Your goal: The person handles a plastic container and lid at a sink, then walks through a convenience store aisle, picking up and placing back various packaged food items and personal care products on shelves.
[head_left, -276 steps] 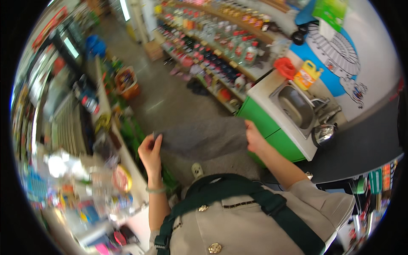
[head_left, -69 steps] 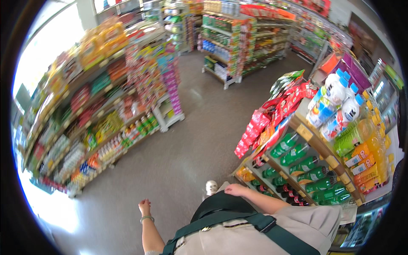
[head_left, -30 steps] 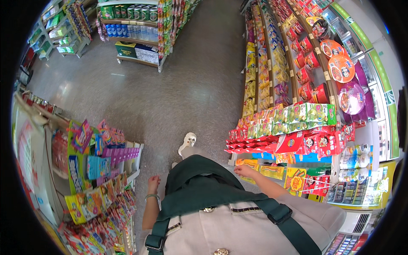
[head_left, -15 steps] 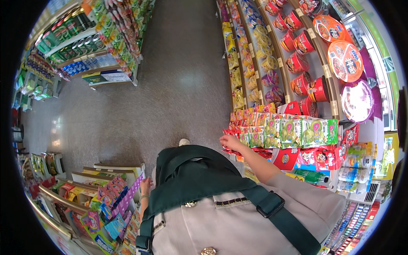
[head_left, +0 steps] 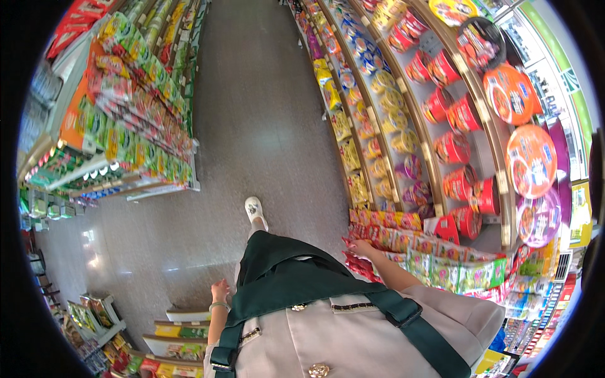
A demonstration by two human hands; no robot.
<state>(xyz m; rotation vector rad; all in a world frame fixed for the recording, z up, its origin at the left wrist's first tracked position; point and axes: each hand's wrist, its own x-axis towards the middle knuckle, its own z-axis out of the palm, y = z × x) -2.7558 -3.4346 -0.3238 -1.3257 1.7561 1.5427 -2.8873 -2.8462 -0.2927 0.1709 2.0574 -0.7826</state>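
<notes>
My left hand (head_left: 219, 290) hangs low beside my dark green apron (head_left: 302, 277), its fingers loosely apart and nothing in them. There is a bracelet on that wrist. My right hand (head_left: 360, 247) is out to the right, at the end of a shelf. Red packets (head_left: 360, 266) lie right against its fingers. Whether the fingers grip one of them or only brush past cannot be made out. Beside that forearm hang rows of green and white snack bags (head_left: 435, 268).
On the right, a long shelf holds red noodle cups (head_left: 452, 148), yellow cups (head_left: 392, 120) and large round tubs (head_left: 531, 160). Another shelf of hanging bags (head_left: 142, 142) stands at the left. Grey floor (head_left: 252, 113) runs between them. My white shoe (head_left: 253, 211) is stepping forward. A low rack (head_left: 179, 331) is at lower left.
I have moved forward along the aisle, and the left shelf now looms closer. The low rack has slid back toward the lower edge. My white shoe has swung out in front.
</notes>
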